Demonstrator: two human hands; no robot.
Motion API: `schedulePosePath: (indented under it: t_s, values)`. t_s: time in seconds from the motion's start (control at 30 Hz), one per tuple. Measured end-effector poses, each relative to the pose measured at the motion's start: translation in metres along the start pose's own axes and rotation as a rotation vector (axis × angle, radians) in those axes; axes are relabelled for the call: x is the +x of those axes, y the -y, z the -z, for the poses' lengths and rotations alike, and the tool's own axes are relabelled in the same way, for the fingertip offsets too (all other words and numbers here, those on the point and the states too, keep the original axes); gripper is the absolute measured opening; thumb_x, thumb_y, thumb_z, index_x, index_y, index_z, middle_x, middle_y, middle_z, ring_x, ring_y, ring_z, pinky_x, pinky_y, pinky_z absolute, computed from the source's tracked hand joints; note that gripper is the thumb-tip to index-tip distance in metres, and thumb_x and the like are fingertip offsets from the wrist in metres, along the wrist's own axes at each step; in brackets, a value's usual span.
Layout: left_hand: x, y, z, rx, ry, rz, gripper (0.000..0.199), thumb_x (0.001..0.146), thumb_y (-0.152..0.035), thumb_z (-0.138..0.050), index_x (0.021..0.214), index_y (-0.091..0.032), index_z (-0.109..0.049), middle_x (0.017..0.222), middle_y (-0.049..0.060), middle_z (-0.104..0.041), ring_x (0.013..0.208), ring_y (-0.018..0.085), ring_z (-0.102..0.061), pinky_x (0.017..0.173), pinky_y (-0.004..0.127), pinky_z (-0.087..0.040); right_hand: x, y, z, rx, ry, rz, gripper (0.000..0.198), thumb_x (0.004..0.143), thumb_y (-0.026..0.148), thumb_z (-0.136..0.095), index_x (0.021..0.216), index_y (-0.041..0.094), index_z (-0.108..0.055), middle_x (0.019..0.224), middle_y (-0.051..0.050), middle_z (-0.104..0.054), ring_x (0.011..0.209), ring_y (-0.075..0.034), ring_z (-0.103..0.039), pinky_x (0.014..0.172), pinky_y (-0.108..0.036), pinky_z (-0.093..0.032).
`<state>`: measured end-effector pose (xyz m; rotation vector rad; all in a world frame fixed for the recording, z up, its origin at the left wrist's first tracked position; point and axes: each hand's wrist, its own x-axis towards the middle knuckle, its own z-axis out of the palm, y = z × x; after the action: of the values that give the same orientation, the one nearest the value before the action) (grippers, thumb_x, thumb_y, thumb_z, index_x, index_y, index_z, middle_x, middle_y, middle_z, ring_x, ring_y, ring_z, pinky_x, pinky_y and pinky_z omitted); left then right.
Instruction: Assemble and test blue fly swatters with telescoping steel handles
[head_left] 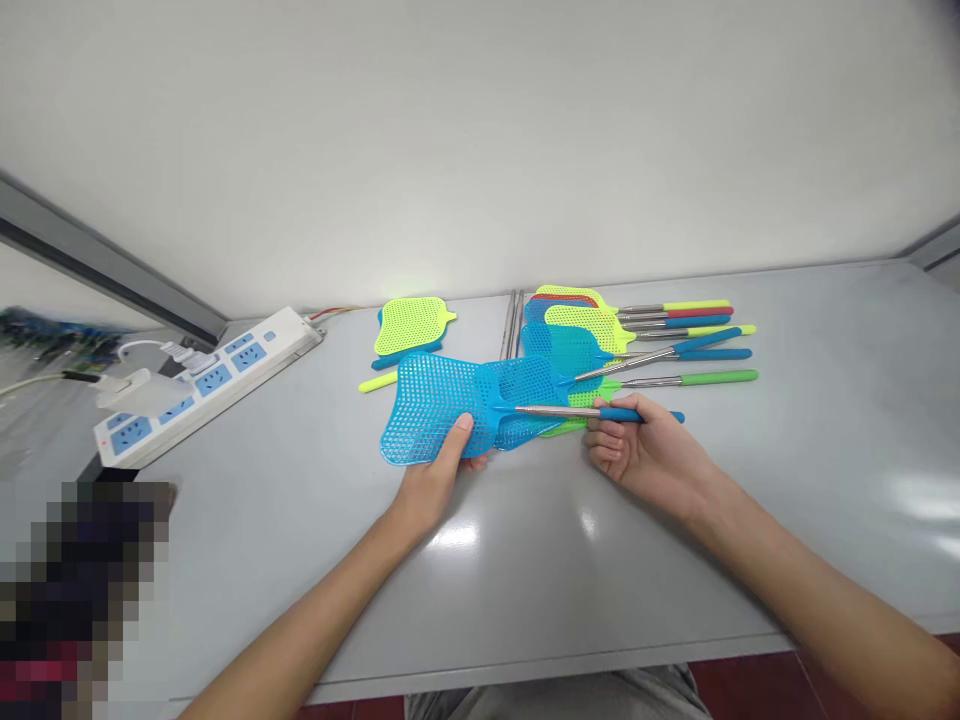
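Between my hands is a blue fly swatter (439,405) with a steel shaft and a blue grip, lifted a little off the table. My left hand (442,470) pinches its perforated head, thumb on top. The fingers of my right hand (645,450) are closed around the blue grip near the shaft. Right behind it lies a pile of assembled fly swatters in yellow, red, blue and green; a green grip (720,378) and a yellow perforated head (577,327) show there. Part of the pile is covered by the held swatter.
At the back left lie loose swatter heads, a yellow one (411,325) on top, with loose blue (401,358) and yellow grips (377,381). Thin metal rods (513,322) lie beside the pile. A power strip (210,385) with plugs stands at left, near a pixelated patch. A wall rises behind the table (525,600).
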<state>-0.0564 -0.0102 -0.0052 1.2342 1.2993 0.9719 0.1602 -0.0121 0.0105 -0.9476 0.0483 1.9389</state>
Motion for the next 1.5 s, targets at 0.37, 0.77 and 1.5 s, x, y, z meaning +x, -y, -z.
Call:
schedulePosePath:
  t_s: [0.37, 0.77, 1.5]
  values:
    - [0.0, 0.0, 0.0002, 0.03, 0.001, -0.007, 0.033, 0.08, -0.04, -0.042, 0.061, -0.016, -0.053, 0.056, 0.001, -0.055, 0.054, 0.013, -0.053, 0.058, 0.025, -0.045, -0.0005, -0.0008, 0.0018, -0.006, 0.011, 0.013, 0.007, 0.07, 0.018, -0.046, 0.066, 0.015, -0.05, 0.045, 0.004, -0.032, 0.041, -0.007, -0.032, 0.039, -0.018, -0.032]
    - [-0.0002, -0.0014, -0.0008, 0.006, 0.008, -0.013, 0.032, 0.08, -0.039, -0.042, 0.062, -0.015, -0.053, 0.057, 0.001, -0.056, 0.054, 0.013, -0.053, 0.056, 0.025, -0.045, 0.0007, -0.001, 0.0006, -0.008, 0.002, 0.019, 0.007, 0.07, 0.017, -0.046, 0.065, 0.015, -0.051, 0.045, 0.004, -0.032, 0.042, -0.007, -0.03, 0.038, -0.018, -0.031]
    - [0.0013, 0.0018, 0.0006, 0.036, 0.039, -0.07, 0.035, 0.082, -0.04, -0.04, 0.059, -0.016, -0.052, 0.054, 0.0, -0.055, 0.052, 0.013, -0.052, 0.056, 0.025, -0.043, 0.001, -0.0003, 0.0006, -0.007, 0.005, 0.018, 0.004, 0.069, 0.016, -0.047, 0.066, 0.016, -0.05, 0.046, 0.005, -0.031, 0.041, -0.008, -0.031, 0.038, -0.018, -0.032]
